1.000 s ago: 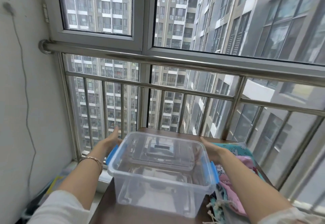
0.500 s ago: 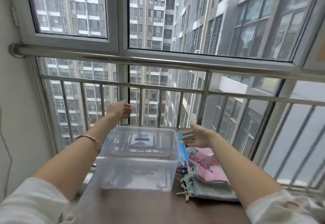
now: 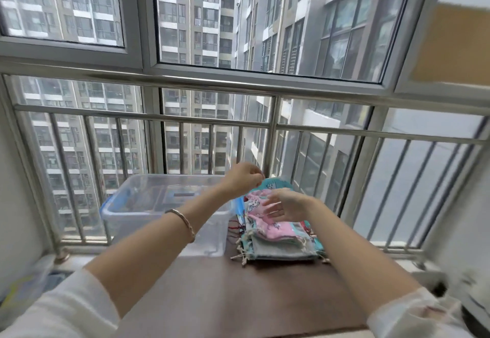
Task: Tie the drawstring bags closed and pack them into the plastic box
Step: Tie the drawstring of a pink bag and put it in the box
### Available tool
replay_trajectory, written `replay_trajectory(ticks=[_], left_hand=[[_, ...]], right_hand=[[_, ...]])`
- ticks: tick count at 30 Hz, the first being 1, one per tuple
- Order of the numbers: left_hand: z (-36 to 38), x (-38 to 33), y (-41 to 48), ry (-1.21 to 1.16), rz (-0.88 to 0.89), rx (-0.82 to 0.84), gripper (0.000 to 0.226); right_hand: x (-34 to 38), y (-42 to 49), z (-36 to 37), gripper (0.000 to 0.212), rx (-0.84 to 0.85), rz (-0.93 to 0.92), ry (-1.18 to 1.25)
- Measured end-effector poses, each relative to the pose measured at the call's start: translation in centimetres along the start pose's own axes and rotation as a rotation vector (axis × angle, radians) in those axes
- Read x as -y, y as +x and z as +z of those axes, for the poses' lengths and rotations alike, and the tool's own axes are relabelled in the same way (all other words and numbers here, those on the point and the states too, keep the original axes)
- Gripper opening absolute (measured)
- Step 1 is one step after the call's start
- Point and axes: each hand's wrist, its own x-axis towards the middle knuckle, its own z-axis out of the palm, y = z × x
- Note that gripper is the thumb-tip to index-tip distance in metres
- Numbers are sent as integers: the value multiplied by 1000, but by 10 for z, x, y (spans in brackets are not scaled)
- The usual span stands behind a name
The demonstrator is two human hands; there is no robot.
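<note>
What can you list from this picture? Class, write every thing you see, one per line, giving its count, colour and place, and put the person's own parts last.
plastic box: one, clear with blue latches, far left of the table, by the railing.
drawstring bags: one stack, exact count unclear, pink, teal and grey, right of the box.
table: one, dark brown, under the box and the bags.
railing: one, silver metal, behind the table.
windows: several panes, grey frames, above the railing.
bracelet: one, pale, on the left wrist.
left hand: one, above the far end of the stack.
right hand: one, open, over the top bag.
</note>
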Motion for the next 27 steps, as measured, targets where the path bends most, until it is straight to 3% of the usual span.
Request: replay_trajectory(ticks=[6, 11, 14, 19, 23, 27], left_hand=[[86, -3, -31, 575, 75, 186, 10], [122, 34, -45, 973, -91, 157, 40], [125, 43, -44, 953, -102, 96, 44], [114, 34, -42, 778, -37, -88, 32], [100, 18, -34, 552, -6, -228, 32], [84, 5, -17, 287, -41, -328, 11]], right_hand=[[-41, -20, -6, 23, -174, -89, -217], [-72, -24, -14, 38, -384, -104, -758], [-85, -26, -15, 41, -414, -89, -983], [-88, -20, -14, 27, -640, -179, -1053], [-61, -25, -15, 18, -861, -442, -768], [-27, -39, -19, 16, -922, -649, -537]])
